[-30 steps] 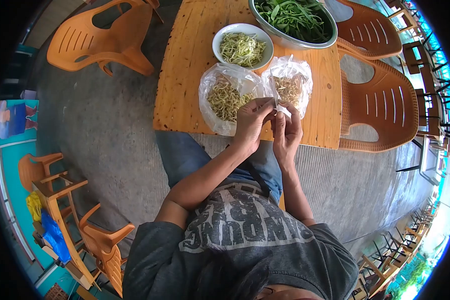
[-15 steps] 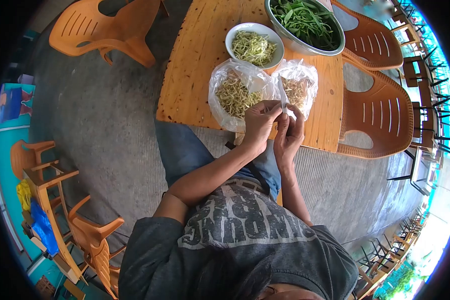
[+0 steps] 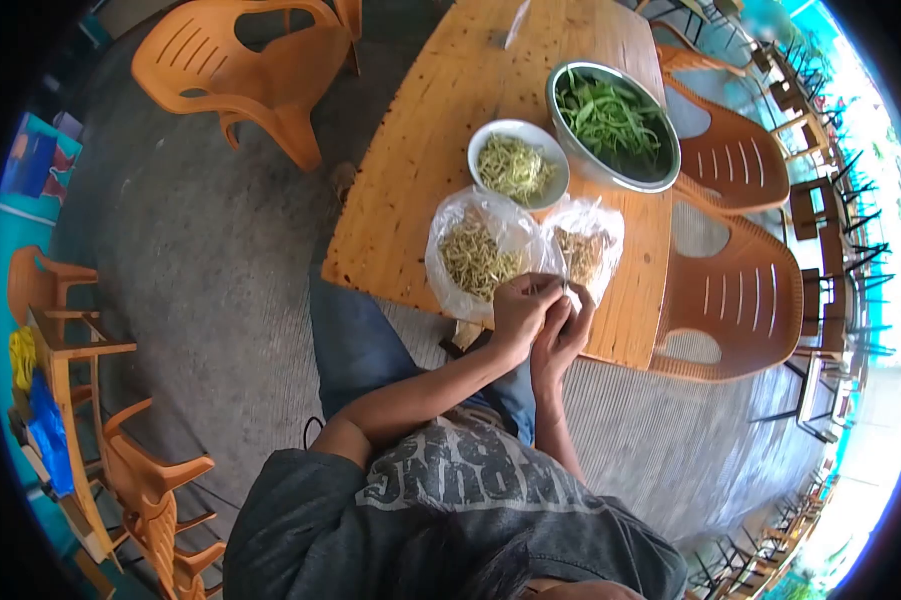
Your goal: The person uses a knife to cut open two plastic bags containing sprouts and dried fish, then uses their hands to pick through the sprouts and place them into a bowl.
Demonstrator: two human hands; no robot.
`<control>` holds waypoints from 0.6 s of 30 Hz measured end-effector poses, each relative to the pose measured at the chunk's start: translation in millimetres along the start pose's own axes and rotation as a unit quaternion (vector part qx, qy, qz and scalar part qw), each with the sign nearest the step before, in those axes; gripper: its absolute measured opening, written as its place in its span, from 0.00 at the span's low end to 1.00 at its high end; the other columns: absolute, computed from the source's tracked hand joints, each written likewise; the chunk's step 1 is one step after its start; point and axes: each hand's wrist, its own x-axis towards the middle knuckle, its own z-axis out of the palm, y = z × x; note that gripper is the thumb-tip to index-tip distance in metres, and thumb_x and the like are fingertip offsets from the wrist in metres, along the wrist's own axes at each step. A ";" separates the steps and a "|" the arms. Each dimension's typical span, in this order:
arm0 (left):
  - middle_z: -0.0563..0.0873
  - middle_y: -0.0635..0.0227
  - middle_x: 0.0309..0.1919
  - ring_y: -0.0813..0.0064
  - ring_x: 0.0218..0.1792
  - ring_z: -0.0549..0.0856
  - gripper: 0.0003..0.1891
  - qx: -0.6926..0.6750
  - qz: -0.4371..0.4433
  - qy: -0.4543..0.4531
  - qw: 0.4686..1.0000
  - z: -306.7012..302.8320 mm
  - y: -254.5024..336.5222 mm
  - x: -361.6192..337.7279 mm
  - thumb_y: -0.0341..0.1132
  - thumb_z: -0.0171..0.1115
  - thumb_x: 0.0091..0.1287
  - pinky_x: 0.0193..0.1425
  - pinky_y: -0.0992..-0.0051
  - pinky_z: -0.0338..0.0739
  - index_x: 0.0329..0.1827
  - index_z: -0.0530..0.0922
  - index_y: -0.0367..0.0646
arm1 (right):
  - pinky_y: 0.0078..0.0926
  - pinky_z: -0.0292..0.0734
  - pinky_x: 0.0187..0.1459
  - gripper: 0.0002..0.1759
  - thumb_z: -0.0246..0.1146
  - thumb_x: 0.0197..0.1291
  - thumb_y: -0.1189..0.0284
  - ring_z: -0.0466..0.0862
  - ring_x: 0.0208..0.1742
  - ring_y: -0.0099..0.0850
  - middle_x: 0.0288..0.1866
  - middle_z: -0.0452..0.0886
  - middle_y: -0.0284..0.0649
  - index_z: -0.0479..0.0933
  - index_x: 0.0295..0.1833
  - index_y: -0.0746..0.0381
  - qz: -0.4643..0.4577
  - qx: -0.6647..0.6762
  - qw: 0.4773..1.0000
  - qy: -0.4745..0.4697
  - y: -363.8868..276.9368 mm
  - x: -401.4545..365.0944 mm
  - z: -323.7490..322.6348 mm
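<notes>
My left hand (image 3: 523,318) and my right hand (image 3: 562,338) meet at the fingertips just off the table's near edge. Both are closed in a pinch around something thin and dark (image 3: 565,288), mostly hidden by the fingers. Beyond my left hand, an open clear plastic bag (image 3: 448,218) holds bean sprouts (image 3: 478,262). A second clear bag (image 3: 610,228), with brownish stringy bits (image 3: 578,252) in it, lies just past my fingertips. A white bowl (image 3: 478,133) of pale bean sprouts (image 3: 516,168) stands behind the bags.
A metal basin (image 3: 672,165) of green leaves (image 3: 608,118) stands on the wooden table (image 3: 410,190), at the far right. A clear strip of plastic (image 3: 517,22) lies at the far end. Orange chairs (image 3: 735,290) line the right side; another chair (image 3: 255,75) stands at far left.
My view has shifted, so the table appears lower and more of its far end shows. Both hands stay together; the thin pale strip that stood up between them is now mostly out of sight.
</notes>
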 end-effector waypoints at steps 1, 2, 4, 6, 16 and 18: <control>0.85 0.69 0.27 0.84 0.25 0.80 0.05 -0.015 -0.005 -0.007 1.000 0.8 -1.3 -0.1 0.27 0.64 0.63 0.30 0.83 0.74 0.37 0.82 0.32 | 0.14 0.64 0.28 0.14 0.50 0.72 0.70 0.67 0.27 0.15 0.28 0.73 0.31 0.68 0.58 0.66 0.024 0.010 1.000 -0.010 -2.1 -0.2 -2.1; 0.85 0.68 0.27 0.85 0.25 0.80 0.05 -0.030 0.003 -0.018 0.999 0.4 -3.4 1.2 0.27 0.65 0.63 0.30 0.84 0.75 0.37 0.82 0.32 | 0.14 0.62 0.28 0.14 0.50 0.73 0.70 0.66 0.27 0.14 0.28 0.73 0.31 0.68 0.58 0.66 0.026 0.013 0.999 -0.015 -3.3 0.4 -3.7; 0.85 0.67 0.27 0.85 0.26 0.81 0.06 0.005 0.011 -0.013 1.000 1.4 -3.5 2.0 0.27 0.65 0.63 0.31 0.84 0.76 0.38 0.82 0.31 | 0.14 0.60 0.26 0.14 0.50 0.73 0.69 0.64 0.26 0.13 0.27 0.73 0.30 0.68 0.57 0.66 0.006 0.036 0.999 -0.014 -1.3 3.0 -3.7; 0.85 0.67 0.27 0.83 0.27 0.82 0.06 -0.008 -0.007 -0.012 1.000 1.9 -0.2 -0.3 0.26 0.64 0.63 0.32 0.83 0.77 0.37 0.82 0.31 | 0.15 0.57 0.24 0.13 0.51 0.72 0.71 0.62 0.23 0.14 0.20 0.68 0.29 0.68 0.57 0.66 0.003 0.073 0.997 -0.004 2.9 2.1 -1.6; 0.85 0.69 0.32 0.82 0.33 0.82 0.06 -0.014 -0.004 -0.038 0.999 -11.8 3.4 2.4 0.29 0.63 0.65 0.41 0.80 0.78 0.42 0.82 0.37 | 0.11 0.56 0.21 0.18 0.50 0.73 0.63 0.62 0.21 0.11 0.21 0.67 0.26 0.66 0.60 0.63 0.123 0.197 0.973 -0.007 -0.3 10.4 -12.1; 0.84 0.69 0.34 0.83 0.35 0.82 0.08 -0.034 -0.008 -0.056 0.998 -22.2 14.4 1.2 0.30 0.63 0.66 0.43 0.81 0.77 0.44 0.82 0.38 | 0.10 0.53 0.17 0.20 0.49 0.74 0.59 0.60 0.18 0.12 0.20 0.63 0.26 0.65 0.61 0.61 0.174 0.217 0.960 0.005 -7.9 24.9 -20.0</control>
